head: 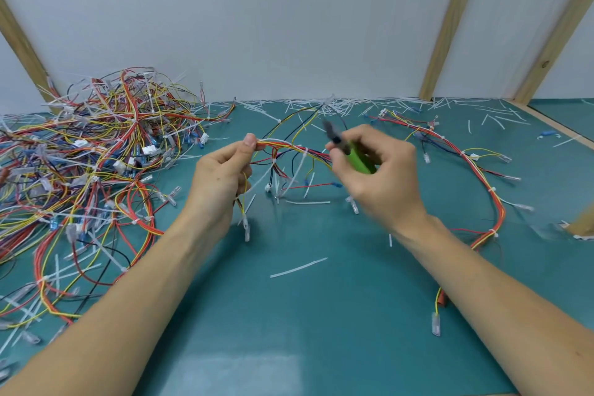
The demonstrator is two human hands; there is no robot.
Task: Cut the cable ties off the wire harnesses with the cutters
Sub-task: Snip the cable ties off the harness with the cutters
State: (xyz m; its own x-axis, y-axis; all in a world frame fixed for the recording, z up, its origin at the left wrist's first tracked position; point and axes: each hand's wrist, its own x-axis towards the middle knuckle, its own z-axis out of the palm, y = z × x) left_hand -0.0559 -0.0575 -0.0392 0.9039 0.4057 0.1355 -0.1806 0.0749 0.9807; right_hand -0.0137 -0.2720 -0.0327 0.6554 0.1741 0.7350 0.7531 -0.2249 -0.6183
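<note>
My left hand point(225, 170) pinches a wire harness point(291, 148) of red, yellow and black wires, lifted above the green mat. A white cable tie point(300, 161) wraps the bundle between my hands, its tail hanging down. My right hand point(377, 170) grips the green-handled cutters point(348, 148); the dark jaws point up and left, blurred, just right of the bundle. The harness runs on to the right and loops back across the mat point(496, 202).
A big tangle of tied harnesses point(86, 170) covers the left of the green mat point(305, 315). Cut white tie pieces point(299, 267) lie scattered on the mat and along the back wall. Wooden posts point(450, 26) stand at back right and back left.
</note>
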